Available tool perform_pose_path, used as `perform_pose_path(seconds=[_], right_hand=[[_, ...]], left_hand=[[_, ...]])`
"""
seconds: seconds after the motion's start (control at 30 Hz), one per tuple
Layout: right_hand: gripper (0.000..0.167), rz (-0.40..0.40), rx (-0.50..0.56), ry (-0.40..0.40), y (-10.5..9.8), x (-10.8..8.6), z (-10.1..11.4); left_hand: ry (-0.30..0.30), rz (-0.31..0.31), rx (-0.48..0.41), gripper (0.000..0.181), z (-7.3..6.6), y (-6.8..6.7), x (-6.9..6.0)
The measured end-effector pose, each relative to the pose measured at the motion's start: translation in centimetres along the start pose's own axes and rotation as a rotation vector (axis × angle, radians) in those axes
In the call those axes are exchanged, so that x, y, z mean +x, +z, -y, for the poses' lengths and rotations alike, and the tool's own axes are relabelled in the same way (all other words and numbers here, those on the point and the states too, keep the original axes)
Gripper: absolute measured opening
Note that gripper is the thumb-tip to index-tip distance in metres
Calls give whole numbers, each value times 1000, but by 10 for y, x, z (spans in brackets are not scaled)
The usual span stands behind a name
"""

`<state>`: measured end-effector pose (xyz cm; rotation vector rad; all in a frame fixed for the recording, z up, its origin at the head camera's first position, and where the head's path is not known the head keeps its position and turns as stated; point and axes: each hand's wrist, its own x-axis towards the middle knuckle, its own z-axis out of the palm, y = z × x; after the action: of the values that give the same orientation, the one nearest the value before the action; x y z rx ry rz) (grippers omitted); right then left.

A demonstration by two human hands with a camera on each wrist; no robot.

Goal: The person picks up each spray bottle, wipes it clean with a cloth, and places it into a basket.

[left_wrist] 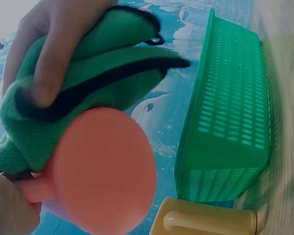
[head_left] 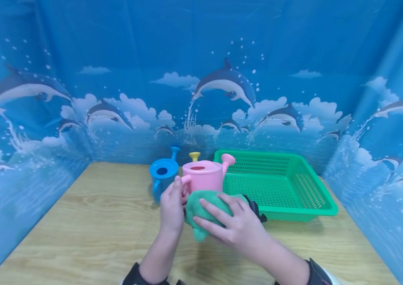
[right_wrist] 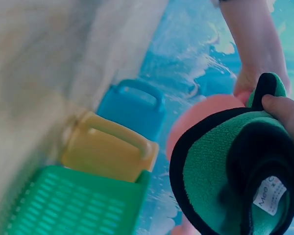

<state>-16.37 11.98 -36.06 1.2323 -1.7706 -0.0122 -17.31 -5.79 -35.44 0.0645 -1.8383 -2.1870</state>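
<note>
A pink watering can [head_left: 206, 178] is held off the table by its handle in the left hand [head_left: 172, 206]. The right hand [head_left: 237, 225] grips a folded green cloth [head_left: 208, 209] with black edging, its fingers spread over the top. In the left wrist view the cloth [left_wrist: 103, 73] lies against the can [left_wrist: 108, 166], whose round base faces the camera. A white label shows inside the cloth's fold [right_wrist: 210, 166] in the right wrist view.
A blue watering can [head_left: 163, 174] stands behind the left hand. Beside it is a yellow one [right_wrist: 108, 147], mostly hidden by the pink can in the head view. At the right sits a green perforated basket [head_left: 315, 211]. Dolphin-printed curtains surround the wooden table [head_left: 98, 221].
</note>
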Motion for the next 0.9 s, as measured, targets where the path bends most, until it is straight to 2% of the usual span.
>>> perform_pose_path(seconds=[0.07,0.27,0.33,0.43,0.53,0.63,0.77,0.9], right_hand=[[25,3,6,-24,1,-4,4],[30,123,34,-117,-2,-16,11],[31,133,44,-128,-3,-18,12],[29,78,49,-111,-3,-18,10],[29,30,79,-51,-4,-15,5],[30,14,114,2,-7,-12,-2],[41,-3,153,30,-10,-6,-12],[29,-47,149,50,-12,3,-23]], left_hand=[[7,12,-19,46,-1,-1,0],[14,75,-109,47,-3,-3,1],[3,97,-114,47,-3,-4,2],[-12,129,-63,49,-3,-6,2],[6,156,-20,50,-3,-6,1],[29,182,-21,50,-2,-4,-2],[25,198,-34,47,-1,-2,-4],[31,195,-46,45,-2,-1,-3]])
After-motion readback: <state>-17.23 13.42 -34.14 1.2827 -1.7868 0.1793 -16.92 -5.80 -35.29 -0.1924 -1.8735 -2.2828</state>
